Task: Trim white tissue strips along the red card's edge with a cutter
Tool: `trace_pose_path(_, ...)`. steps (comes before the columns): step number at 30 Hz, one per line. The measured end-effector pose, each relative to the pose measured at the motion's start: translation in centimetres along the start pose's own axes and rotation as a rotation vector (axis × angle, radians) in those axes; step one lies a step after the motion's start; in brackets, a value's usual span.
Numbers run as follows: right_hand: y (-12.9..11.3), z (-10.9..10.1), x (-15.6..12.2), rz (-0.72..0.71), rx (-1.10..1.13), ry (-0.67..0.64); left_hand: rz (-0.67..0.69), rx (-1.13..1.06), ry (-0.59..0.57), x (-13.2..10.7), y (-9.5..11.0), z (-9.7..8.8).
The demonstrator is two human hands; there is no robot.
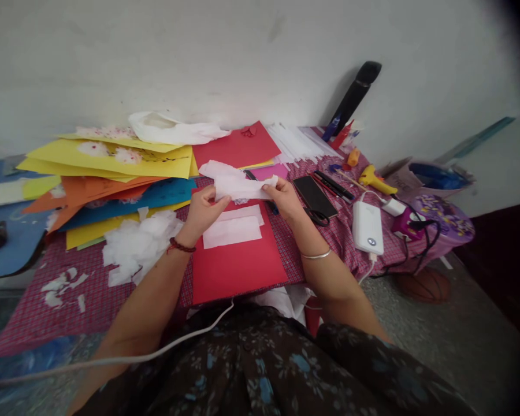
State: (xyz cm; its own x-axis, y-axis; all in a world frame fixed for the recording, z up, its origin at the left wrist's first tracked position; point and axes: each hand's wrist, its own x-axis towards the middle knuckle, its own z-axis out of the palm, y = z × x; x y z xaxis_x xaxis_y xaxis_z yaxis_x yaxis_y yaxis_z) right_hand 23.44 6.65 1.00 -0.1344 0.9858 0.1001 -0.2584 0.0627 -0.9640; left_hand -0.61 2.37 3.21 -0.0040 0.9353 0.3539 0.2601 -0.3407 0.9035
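A strip of white tissue paper (242, 186) is stretched between my two hands above the table. My left hand (205, 211) pinches its left end between thumb and fingers. At the other end my right hand (283, 197) grips the strip with thumb and fingertips. Below them, folded white tissue pieces (234, 232) lie on a sheet of red paper (238, 271) near the table's front edge. Left of my left hand sits a heap of crumpled white tissue (138, 242). A pair of black-handled scissors (317, 218) rests right of my right wrist.
Coloured sheets (125, 162) are stacked at the left. To the right are a phone (314, 195), pens (333, 186), a yellow glue gun (377, 180) and a white power bank (367, 228) with cables. White paper strips (301, 143) lie near the wall. A white cable (156, 353) crosses before me.
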Motion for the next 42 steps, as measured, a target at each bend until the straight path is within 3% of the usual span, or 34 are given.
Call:
trace_pose_path(7, -0.1, -0.1, -0.1, -0.039, -0.032, -0.024, 0.044, 0.003, 0.087, 0.4, -0.5, -0.2)
trace_pose_path(16, 0.1, -0.4, 0.1, -0.047, -0.066, -0.010, -0.064, -0.040, -0.024, 0.2, -0.5, -0.1)
trace_pose_path(23, -0.1, -0.2, 0.0, -0.033, -0.063, -0.019, -0.096, -0.131, 0.102, 0.7, -1.2, -0.2)
trace_pose_path(33, 0.1, 0.1, -0.1, 0.001, -0.061, -0.032, -0.126, -0.275, 0.220, 0.7, -0.6, 0.2)
trace_pose_path(42, 0.1, 0.3, -0.2, -0.003, -0.080, -0.020, -0.204, -0.360, 0.229, 1.0, -0.1, 0.3)
